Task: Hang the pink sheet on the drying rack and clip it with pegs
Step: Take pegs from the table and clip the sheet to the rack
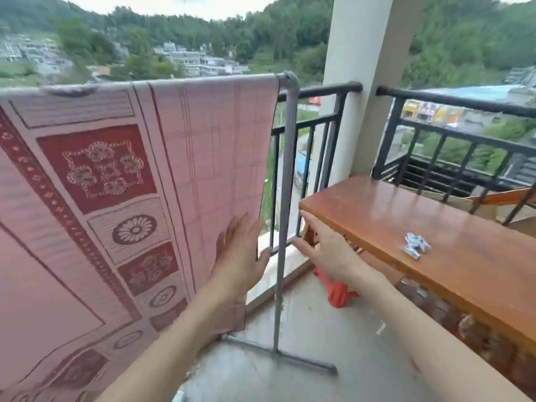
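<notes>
We had the pink sheet [121, 181] draped over the top bar of the grey drying rack [285, 169], hanging down flat with its dark red floral panels and border facing us, its right edge just beside the rack's upright post. Our left hand [242, 253] lay flat against the lower right part of the sheet, fingers straight and spread, pressing on the cloth and grasping nothing. Our right hand [324, 245] hovered in the air to the right of the post, fingers extended and relaxed, holding nothing, its fingertips near the corner of the wooden table [435, 227]. The pegs [415, 244], a small pale blue and white cluster, lay on that table top, well apart from both hands and from the sheet. We could see no peg on the sheet along the top bar. Behind the rack ran a black balcony railing [319, 117], broken by a pale concrete pillar [368, 82]. A red plastic object [338, 291] sat on the floor under the table's near end.
</notes>
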`<state>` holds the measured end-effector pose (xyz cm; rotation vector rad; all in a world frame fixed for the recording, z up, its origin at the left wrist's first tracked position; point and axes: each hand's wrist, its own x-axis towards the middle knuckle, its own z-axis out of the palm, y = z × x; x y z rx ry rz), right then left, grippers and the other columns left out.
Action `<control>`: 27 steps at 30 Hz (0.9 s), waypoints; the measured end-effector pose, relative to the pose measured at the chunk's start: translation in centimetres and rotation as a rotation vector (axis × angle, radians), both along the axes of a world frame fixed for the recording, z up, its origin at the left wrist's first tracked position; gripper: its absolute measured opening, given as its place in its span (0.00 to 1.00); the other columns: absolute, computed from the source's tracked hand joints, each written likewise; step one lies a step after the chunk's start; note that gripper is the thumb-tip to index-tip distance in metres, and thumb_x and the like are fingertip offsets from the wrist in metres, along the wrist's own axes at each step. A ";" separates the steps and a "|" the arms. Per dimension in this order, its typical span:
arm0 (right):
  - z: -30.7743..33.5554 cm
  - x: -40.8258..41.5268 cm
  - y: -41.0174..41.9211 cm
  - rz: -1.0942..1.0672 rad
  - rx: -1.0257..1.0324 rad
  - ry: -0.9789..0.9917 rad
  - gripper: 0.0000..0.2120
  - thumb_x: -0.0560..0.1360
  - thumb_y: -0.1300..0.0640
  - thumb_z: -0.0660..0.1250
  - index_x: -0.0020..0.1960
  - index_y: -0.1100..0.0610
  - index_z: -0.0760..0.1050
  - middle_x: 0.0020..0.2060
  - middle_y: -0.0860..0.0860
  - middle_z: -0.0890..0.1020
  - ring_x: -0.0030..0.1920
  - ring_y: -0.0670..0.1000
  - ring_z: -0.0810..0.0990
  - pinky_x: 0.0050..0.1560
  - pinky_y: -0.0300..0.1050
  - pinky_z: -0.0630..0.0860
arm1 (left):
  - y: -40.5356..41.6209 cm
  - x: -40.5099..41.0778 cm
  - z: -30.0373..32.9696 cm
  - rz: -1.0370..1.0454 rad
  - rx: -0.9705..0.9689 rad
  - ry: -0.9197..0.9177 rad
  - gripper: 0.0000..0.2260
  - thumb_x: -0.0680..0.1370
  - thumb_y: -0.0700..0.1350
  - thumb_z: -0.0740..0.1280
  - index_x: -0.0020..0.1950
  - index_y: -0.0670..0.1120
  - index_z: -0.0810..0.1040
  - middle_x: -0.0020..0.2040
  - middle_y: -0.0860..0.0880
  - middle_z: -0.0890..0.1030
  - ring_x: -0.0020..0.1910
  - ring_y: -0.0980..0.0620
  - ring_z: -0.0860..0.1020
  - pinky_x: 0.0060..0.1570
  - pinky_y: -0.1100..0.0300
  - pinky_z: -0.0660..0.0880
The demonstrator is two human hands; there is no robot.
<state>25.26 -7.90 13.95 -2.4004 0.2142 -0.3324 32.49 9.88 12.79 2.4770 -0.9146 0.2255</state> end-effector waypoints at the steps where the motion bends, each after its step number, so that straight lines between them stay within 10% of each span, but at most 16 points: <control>1: 1.2 0.2 -1.2 0.014 -0.011 -0.010 0.31 0.76 0.45 0.62 0.75 0.49 0.56 0.60 0.43 0.75 0.60 0.49 0.72 0.60 0.40 0.65 | -1.0 0.1 1.5 -0.004 -0.008 -0.041 0.26 0.79 0.52 0.58 0.75 0.52 0.55 0.76 0.48 0.53 0.75 0.48 0.50 0.72 0.51 0.48; 13: 12.6 10.6 -11.4 0.178 -0.099 -0.326 0.24 0.78 0.51 0.61 0.72 0.55 0.64 0.68 0.51 0.71 0.67 0.48 0.69 0.63 0.37 0.60 | -10.4 7.7 15.1 0.191 -0.197 -0.602 0.21 0.76 0.42 0.65 0.69 0.46 0.67 0.71 0.45 0.67 0.74 0.46 0.57 0.71 0.41 0.41; 27: 21.9 26.6 -15.5 0.790 0.161 -0.402 0.13 0.79 0.54 0.60 0.60 0.56 0.77 0.54 0.47 0.80 0.52 0.39 0.78 0.54 0.31 0.73 | -17.8 14.7 18.0 0.583 -0.263 -0.754 0.15 0.71 0.40 0.72 0.57 0.42 0.77 0.52 0.46 0.80 0.53 0.45 0.77 0.60 0.48 0.70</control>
